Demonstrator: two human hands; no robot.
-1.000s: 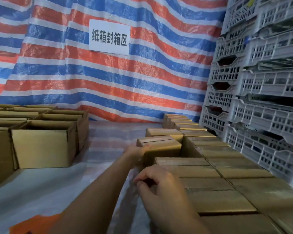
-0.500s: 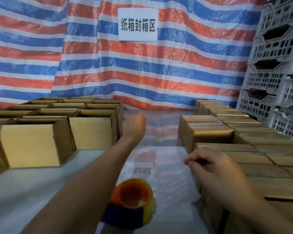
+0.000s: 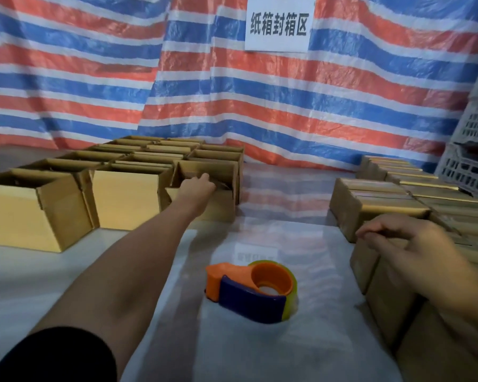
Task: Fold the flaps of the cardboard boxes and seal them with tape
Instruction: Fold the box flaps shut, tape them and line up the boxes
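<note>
- The left hand [image 3: 198, 186], which half a second earlier was raised in the air between the two groups of boxes, now reaches the open brown cardboard box [image 3: 213, 208] at the near right corner of the left-hand group.
- Its fingers dip over the box's near wall and are hidden inside; whether they grasp a flap cannot be told.
- The right hand [image 3: 409, 244] keeps its earlier pose: fingers loosely curled, thumb close to the forefinger, holding nothing, poised just above the sealed brown cardboard boxes [image 3: 370, 199] on the right.
- The view has swung left and down, so the orange, blue and yellow plastic tape dispenser [image 3: 249, 288], formerly cut by the lower edge, now shows whole; it lies untouched on the table between the two forearms.
- A black short sleeve [image 3: 53, 354] has come into view at the lower left.
- The remaining open-topped cardboard boxes [image 3: 127, 197] stand packed in rows on the left, well apart from the sealed group.
- The work surface is a glossy white table covering [image 3: 287, 340], which faintly reflects the sign.
- Behind it hangs a red, white and blue striped plastic tarpaulin [image 3: 94, 78] bearing a white paper sign [image 3: 278, 23] with black characters.
- Grey perforated plastic crates [image 3: 469, 166] are stacked at the right edge.
</note>
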